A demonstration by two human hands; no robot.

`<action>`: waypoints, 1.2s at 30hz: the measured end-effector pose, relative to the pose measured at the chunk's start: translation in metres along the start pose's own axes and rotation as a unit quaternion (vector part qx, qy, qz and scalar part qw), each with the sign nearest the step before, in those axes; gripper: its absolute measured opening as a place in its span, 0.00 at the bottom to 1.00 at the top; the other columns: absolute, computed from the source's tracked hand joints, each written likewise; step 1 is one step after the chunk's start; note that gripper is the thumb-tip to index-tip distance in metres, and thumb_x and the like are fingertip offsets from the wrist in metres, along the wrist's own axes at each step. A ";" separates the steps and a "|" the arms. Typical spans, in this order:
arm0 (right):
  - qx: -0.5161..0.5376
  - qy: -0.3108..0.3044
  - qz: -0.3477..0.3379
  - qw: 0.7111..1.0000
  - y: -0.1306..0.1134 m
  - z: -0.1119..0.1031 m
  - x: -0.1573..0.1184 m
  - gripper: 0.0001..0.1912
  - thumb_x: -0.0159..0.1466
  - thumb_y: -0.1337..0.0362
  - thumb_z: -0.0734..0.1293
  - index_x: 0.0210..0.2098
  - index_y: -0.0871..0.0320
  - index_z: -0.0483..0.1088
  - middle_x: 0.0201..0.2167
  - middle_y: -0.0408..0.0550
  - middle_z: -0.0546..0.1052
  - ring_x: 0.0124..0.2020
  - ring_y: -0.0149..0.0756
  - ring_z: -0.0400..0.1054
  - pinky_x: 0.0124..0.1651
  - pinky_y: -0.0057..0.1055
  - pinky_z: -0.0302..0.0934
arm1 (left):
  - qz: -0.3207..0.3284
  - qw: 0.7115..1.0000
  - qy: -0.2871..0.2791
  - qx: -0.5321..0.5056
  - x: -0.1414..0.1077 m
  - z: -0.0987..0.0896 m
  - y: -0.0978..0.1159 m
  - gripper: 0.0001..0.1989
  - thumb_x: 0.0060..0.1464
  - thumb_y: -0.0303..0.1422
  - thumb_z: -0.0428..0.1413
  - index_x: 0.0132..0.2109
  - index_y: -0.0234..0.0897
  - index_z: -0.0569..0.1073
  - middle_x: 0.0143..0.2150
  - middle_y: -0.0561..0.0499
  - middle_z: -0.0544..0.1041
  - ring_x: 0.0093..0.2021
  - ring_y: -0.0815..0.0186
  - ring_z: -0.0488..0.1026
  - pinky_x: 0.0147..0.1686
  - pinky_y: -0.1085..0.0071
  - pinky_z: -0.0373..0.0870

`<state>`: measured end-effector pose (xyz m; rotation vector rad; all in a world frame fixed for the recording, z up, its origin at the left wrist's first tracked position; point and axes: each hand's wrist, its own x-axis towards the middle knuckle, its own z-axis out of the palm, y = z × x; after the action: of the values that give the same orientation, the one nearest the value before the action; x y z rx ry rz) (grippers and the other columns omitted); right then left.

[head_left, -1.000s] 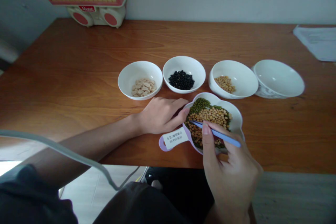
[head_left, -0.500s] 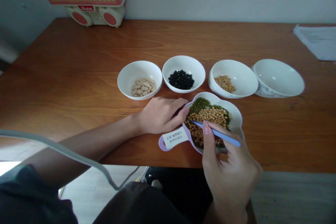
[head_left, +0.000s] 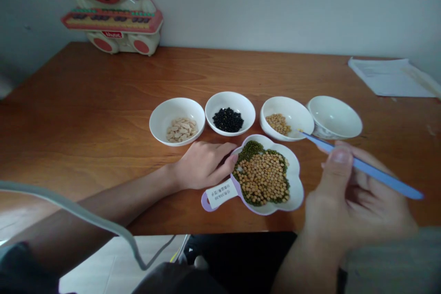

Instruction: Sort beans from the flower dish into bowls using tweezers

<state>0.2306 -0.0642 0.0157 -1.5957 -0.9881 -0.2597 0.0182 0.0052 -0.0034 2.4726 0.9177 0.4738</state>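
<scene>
A plain pale grey wall (head_left: pixel 275 4) rises behind a reddish-brown wooden counter (head_left: pixel 103 101), its grain running lengthwise. A red-and-cream toy keyboard (head_left: pixel 112 20) stands against the wall at upper left, and loose papers (head_left: pixel 389 78) lie at upper right. Pale floor tiles (head_left: pixel 103 266) show at lower left, under soft, dim light.

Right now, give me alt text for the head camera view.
The right hand holds a slim blue tool, tip at a white bowl of yellow beans; the left hand rests on a flower-shaped dish of mixed green and yellow beans. Bowls of pale sliced nuts and black beans sit nearby on a wooden table.
</scene>
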 end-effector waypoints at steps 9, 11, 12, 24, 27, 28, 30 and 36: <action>-0.006 -0.054 -0.020 0.998 0.023 0.004 0.021 0.15 0.67 0.54 0.72 0.48 0.55 0.83 0.40 0.52 0.86 0.35 0.44 0.79 0.39 0.40 0.70 | 0.000 1.000 0.005 -0.003 0.001 0.000 0.001 0.20 0.74 0.39 0.40 0.48 0.33 0.75 0.37 0.46 0.84 0.33 0.63 0.81 0.32 0.69 0.69; -0.004 -0.086 -0.015 0.996 0.022 -0.008 0.013 0.13 0.67 0.54 0.73 0.46 0.55 0.83 0.39 0.50 0.86 0.35 0.43 0.79 0.41 0.39 0.71 | -0.002 1.000 0.003 -0.002 0.001 -0.001 0.001 0.20 0.74 0.39 0.40 0.47 0.33 0.75 0.37 0.47 0.84 0.33 0.63 0.81 0.32 0.69 0.69; -0.005 -0.116 -0.014 0.993 0.021 -0.015 0.009 0.13 0.67 0.55 0.73 0.46 0.54 0.83 0.39 0.49 0.86 0.36 0.42 0.79 0.41 0.38 0.71 | -0.002 1.000 0.001 -0.003 0.001 -0.001 0.001 0.20 0.74 0.39 0.40 0.47 0.33 0.75 0.37 0.47 0.84 0.33 0.63 0.81 0.32 0.69 0.69; -0.020 -0.283 -0.142 0.948 0.016 -0.033 -0.024 0.09 0.69 0.61 0.71 0.48 0.51 0.80 0.42 0.45 0.85 0.40 0.36 0.79 0.44 0.33 0.72 | 0.003 1.000 0.003 -0.009 0.001 -0.001 0.001 0.20 0.74 0.38 0.41 0.52 0.33 0.74 0.39 0.45 0.85 0.36 0.62 0.83 0.33 0.69 0.72; -0.003 -0.301 -0.165 0.939 0.010 -0.026 -0.026 0.10 0.69 0.62 0.71 0.50 0.50 0.79 0.42 0.44 0.85 0.41 0.36 0.79 0.46 0.33 0.71 | 0.002 1.000 0.007 -0.005 0.000 0.000 0.000 0.19 0.74 0.38 0.42 0.51 0.34 0.74 0.40 0.45 0.85 0.36 0.62 0.83 0.34 0.69 0.72; -0.005 -0.303 -0.176 0.937 0.009 -0.024 -0.027 0.10 0.69 0.63 0.71 0.50 0.50 0.79 0.42 0.44 0.85 0.41 0.36 0.78 0.47 0.33 0.71 | 0.001 1.000 0.008 -0.005 0.000 0.000 0.000 0.19 0.74 0.38 0.42 0.51 0.34 0.74 0.40 0.45 0.85 0.36 0.62 0.83 0.34 0.69 0.72; -0.013 -0.302 -0.196 0.933 0.008 -0.021 -0.028 0.09 0.69 0.63 0.71 0.49 0.51 0.79 0.42 0.44 0.85 0.40 0.35 0.78 0.47 0.34 0.69 | 0.001 1.000 0.010 -0.004 0.000 0.000 0.000 0.19 0.74 0.38 0.42 0.51 0.34 0.74 0.40 0.46 0.85 0.36 0.62 0.83 0.34 0.69 0.72; -0.011 -0.315 -0.193 0.929 0.008 -0.024 -0.028 0.08 0.69 0.63 0.71 0.48 0.52 0.79 0.41 0.44 0.85 0.40 0.36 0.78 0.46 0.34 0.68 | 0.006 1.000 0.009 -0.007 0.000 0.001 -0.001 0.20 0.74 0.39 0.42 0.50 0.33 0.75 0.39 0.46 0.85 0.35 0.62 0.82 0.32 0.68 0.70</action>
<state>0.2271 -0.0976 -0.0016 -1.5207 -1.8069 -0.0138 0.0183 0.0055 -0.0045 2.4666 0.9028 0.5052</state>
